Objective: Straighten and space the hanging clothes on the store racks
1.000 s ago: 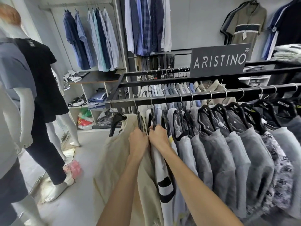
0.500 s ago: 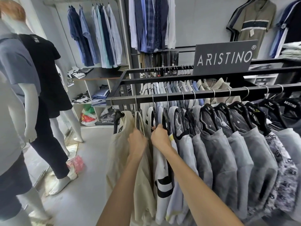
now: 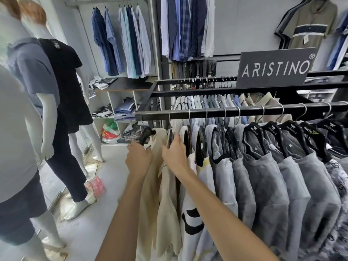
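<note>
Hanging clothes [image 3: 244, 166] fill the black rail [image 3: 244, 111], which runs above both grips and away to their right.

Left grip [image 3: 138, 159]: clenched on the outer shoulder of the first beige shirt [image 3: 157, 140]. The fingers curl into the cloth directly below the tip of that shirt's black hanger [image 3: 147, 134].

Right grip [image 3: 176, 153]: just beside the left one, with the first beige shirt's collar between them. Thumb and fingers pinch the dark hanger [image 3: 170, 137] of the second beige shirt [image 3: 167, 204], whose body hangs below the wrist. The fingertips of this grip are partly hidden behind the hanger.

Immediately right of the right grip hang a white top with black bands [image 3: 192, 219] and several pale tops, packed closely together. Beyond them, further right, a row of grey tops [image 3: 267, 181] hangs on branded hangers.

Well left of the left grip, two dressed mannequins [image 3: 62, 87] stand on the floor [image 3: 105, 204]. Above and to the right of both grips, a brand sign [image 3: 273, 67] stands on the rack's upper bar.
</note>
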